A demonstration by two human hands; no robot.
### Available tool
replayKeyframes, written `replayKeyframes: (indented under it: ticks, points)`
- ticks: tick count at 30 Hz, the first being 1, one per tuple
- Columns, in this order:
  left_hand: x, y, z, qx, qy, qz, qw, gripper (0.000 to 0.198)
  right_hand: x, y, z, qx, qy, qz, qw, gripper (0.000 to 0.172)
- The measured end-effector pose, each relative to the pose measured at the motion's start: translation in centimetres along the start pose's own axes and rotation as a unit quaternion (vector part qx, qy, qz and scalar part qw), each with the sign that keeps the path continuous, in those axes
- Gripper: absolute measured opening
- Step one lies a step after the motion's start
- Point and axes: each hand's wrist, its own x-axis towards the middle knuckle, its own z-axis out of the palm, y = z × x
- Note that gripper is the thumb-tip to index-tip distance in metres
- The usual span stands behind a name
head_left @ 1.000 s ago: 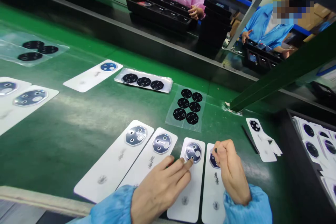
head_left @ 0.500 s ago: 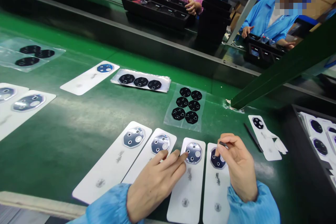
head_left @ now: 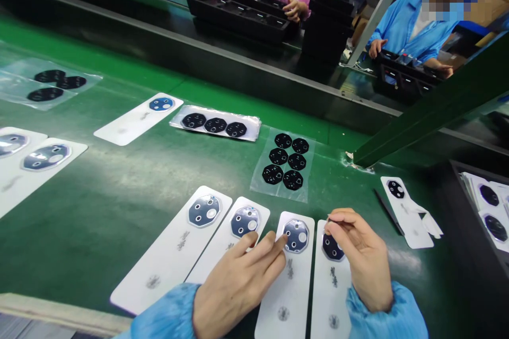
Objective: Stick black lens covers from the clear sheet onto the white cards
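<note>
Several white phone back panels with octagonal camera areas lie side by side before me. My left hand (head_left: 244, 278) rests over the second panel (head_left: 222, 254) and the third panel (head_left: 282, 288), fingers stretched and slightly apart, a fingertip at the edge of the third one's silvery octagon (head_left: 296, 236). Over the top of the rightmost panel (head_left: 331, 299), my right hand (head_left: 360, 257) is closed in a pinch beside its dark octagon (head_left: 331, 250). What the pinch holds is mostly hidden. Further left is the outermost panel (head_left: 167, 254).
Behind the row lie a clear sheet with black octagonal stickers (head_left: 278, 156) and a stack of sticker strips (head_left: 214, 123). Black tweezers (head_left: 387, 212) lie beside another panel (head_left: 397, 196) at right. A black tray (head_left: 469, 254) and a green post (head_left: 417, 106) border the right side.
My right hand's pinch has turned slightly; the small dark piece seen at its fingertips is now mostly hidden. My left hand stays nearly in place. The whole view has shifted slightly.
</note>
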Motion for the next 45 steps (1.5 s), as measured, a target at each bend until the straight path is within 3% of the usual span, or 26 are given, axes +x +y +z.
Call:
replayKeyframes:
  ticks: [13, 18, 23, 28, 32, 36, 45]
  points:
    - [0.5, 0.2, -0.4, 0.05, -0.022, 0.037, 0.998, 0.032, -0.2, 0.0, 0.9, -0.053, -0.045, 0.01, 0.998, 0.009]
    - [0.5, 0.3, -0.3, 0.054, -0.021, 0.042, 0.997, 0.032, 0.0, -0.4, 2.3, -0.206, -0.138, -0.085, 0.965, 0.011]
    - [0.4, 0.3, -0.1, 0.042, -0.014, 0.041, 0.998, 0.035, -0.4, -0.4, 3.6, -0.328, -0.122, -0.198, 0.915, 0.018]
    - [0.3, 0.4, 0.0, 0.037, -0.011, 0.043, 0.998, 0.032, -0.6, -0.3, 4.3, -0.382, -0.124, -0.222, 0.889, 0.021]
    - [0.3, 0.5, 0.1, 0.041, -0.021, 0.042, 0.998, 0.031, -0.1, -0.2, 4.3, -0.373, -0.119, -0.184, 0.901, 0.019]
    - [0.2, 0.6, 0.2, 0.046, -0.023, 0.041, 0.998, 0.025, 0.1, -0.2, 4.1, -0.339, -0.075, -0.17, 0.922, 0.017]
    - [0.3, 0.5, 0.1, 0.047, -0.015, 0.039, 0.998, 0.03, -0.3, -0.6, 4.5, -0.382, -0.074, -0.218, 0.895, 0.02]
